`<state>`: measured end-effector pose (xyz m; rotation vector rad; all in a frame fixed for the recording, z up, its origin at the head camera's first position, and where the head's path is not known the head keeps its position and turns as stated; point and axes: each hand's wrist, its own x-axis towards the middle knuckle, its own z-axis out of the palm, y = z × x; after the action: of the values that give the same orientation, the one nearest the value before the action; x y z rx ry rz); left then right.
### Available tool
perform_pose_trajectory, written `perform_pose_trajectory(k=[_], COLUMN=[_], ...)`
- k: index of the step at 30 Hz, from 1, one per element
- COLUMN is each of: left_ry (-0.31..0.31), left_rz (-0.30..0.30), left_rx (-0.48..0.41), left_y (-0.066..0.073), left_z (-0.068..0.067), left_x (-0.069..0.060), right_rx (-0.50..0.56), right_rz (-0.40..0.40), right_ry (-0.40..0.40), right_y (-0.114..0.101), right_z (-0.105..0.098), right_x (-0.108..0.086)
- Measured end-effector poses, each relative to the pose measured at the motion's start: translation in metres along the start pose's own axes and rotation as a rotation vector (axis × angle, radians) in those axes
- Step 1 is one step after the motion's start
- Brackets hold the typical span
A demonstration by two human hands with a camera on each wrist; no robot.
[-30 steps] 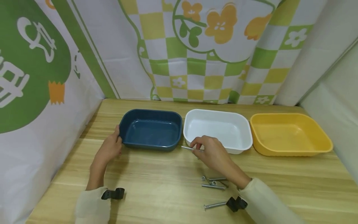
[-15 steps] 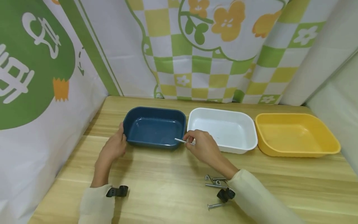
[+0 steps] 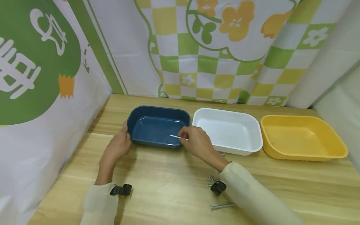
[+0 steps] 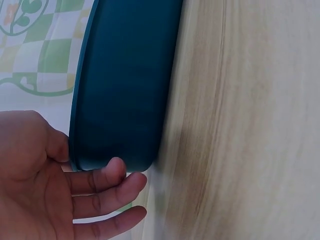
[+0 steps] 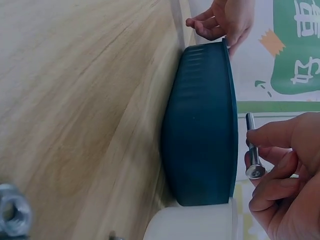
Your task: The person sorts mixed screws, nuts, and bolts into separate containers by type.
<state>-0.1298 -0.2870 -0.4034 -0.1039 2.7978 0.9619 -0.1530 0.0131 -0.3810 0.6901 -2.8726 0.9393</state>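
Observation:
My right hand [image 3: 197, 142] pinches a silver bolt [image 3: 175, 136] between thumb and fingers over the right part of the dark blue bin [image 3: 157, 144]. In the right wrist view the bolt's round head [image 5: 255, 172] faces the camera, and the shank lies above the bin's rim level. My left hand [image 3: 118, 144] grips the bin's left end, with the thumb at the rim. In the left wrist view several fingers [image 4: 107, 197] of that hand curl beside the outer end wall. No contents show inside the blue bin.
A white bin [image 3: 230, 149] and a yellow bin [image 3: 305, 155] stand in a row to the right. One bolt [image 3: 222, 206] lies near the front; a nut [image 3: 210, 178] and other hardware lie partly hidden under the right wrist. A patterned curtain [image 3: 208, 65] hangs behind.
My right hand has carried the bolt leftward, from the white bin's front edge to over the blue bin. My left hand keeps its place on the blue bin; the head view has shifted slightly.

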Motion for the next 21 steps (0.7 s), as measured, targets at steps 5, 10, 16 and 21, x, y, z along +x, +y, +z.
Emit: perform_pose_trajectory(k=[5, 10, 16, 21], left_ry=[0.002, 0.000, 0.007, 0.000], left_rz=[-0.028, -0.036, -0.042, -0.059], left_rx=[0.040, 0.047, 0.066, 0.078], left_y=[0.002, 0.003, 0.004, 0.007], left_z=[-0.001, 0.000, 0.000, -0.002], left_x=[0.000, 0.000, 0.000, 0.000], right_rx=[-0.027, -0.052, -0.099, -0.114], right_rz=[0.012, 0.029, 0.018, 0.017], right_ry=[-0.044, -0.077, -0.107, -0.122], right_y=[-0.006, -0.013, -0.015, -0.015], right_z=[0.005, 0.011, 0.017, 0.019], right_x=[0.008, 0.014, 0.020, 0.023])
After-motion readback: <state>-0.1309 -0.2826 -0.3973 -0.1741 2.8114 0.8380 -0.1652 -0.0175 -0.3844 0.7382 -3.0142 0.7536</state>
